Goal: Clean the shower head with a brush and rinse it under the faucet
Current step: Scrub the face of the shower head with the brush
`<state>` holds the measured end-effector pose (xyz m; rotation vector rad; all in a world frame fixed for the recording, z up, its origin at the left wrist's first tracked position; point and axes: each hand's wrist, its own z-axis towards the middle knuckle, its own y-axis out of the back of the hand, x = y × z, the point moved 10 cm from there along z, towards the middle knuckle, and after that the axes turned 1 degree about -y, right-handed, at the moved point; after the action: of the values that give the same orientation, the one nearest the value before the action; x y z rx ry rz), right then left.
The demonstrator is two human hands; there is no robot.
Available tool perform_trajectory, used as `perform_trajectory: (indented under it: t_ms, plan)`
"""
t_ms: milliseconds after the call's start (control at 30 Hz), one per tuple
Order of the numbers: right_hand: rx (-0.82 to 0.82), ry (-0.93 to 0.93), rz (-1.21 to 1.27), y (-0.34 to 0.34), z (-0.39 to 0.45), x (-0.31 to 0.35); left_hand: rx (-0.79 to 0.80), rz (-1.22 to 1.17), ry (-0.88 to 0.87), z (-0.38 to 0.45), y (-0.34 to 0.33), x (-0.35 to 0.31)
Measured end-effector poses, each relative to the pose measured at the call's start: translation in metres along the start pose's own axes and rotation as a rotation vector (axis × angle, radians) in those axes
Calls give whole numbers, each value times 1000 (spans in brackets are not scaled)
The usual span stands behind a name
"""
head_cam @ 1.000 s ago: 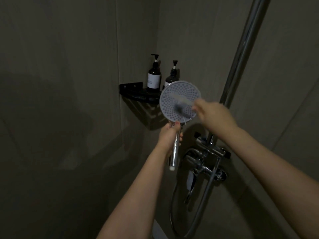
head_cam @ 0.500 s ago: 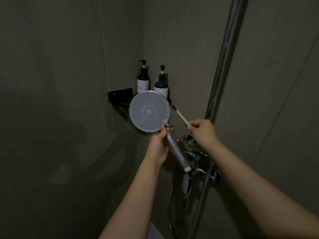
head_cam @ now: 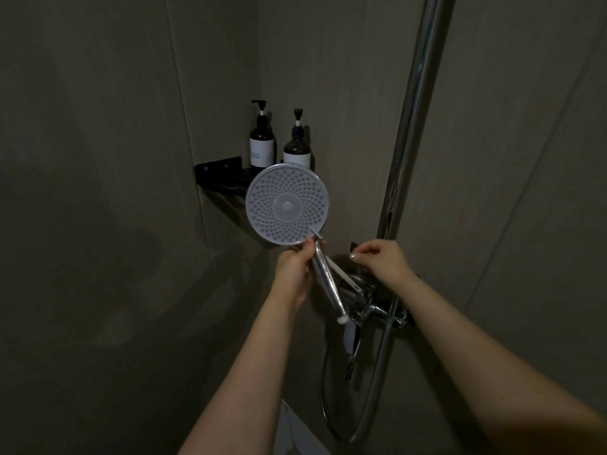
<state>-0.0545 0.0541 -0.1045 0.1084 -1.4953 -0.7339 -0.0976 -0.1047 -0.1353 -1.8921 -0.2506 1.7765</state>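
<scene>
My left hand (head_cam: pixel 294 274) grips the chrome handle of the shower head (head_cam: pixel 287 205) and holds it upright. Its round white nozzle face is turned toward me, in front of the corner shelf. My right hand (head_cam: pixel 382 261) hovers just above the faucet (head_cam: pixel 371 310), fingers curled. The thin white brush (head_cam: pixel 341 274) slants down to the right beside the handle. Its lower end disappears under my right hand, which seems to hold it. Its bristle end is too dim to make out.
Two dark pump bottles (head_cam: pixel 261 142) stand on a black corner shelf (head_cam: pixel 218 174) behind the shower head. A chrome riser pipe (head_cam: pixel 414 110) runs up the wall on the right. The hose (head_cam: pixel 371 399) loops down below the faucet lever (head_cam: pixel 351 339). Tiled walls close in on both sides.
The brush has come off the nozzle face. My right hand dropped with it to just above the faucet. The shower head tilted and shifted slightly left.
</scene>
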Motion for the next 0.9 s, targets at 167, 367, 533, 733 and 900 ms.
perform_trajectory:
  t_ms: [167, 367, 533, 733, 900]
  plan:
    - [-146, -300, -23, 21, 6, -79, -65, 83, 53, -2, 16, 13]
    - [-108, -376, -215, -5, 2, -99, -82, 214, 26, -4, 22, 21]
    - [-42, -687, 167, -44, -7, -139, -121, 205, 64, -6, 35, 35]
    - [-31, -828, 528, -65, 5, -151, -146, 184, 78, 4, 40, 42]
    - [-48, -854, 546, -68, 8, -157, -131, 187, 48, 9, 29, 43]
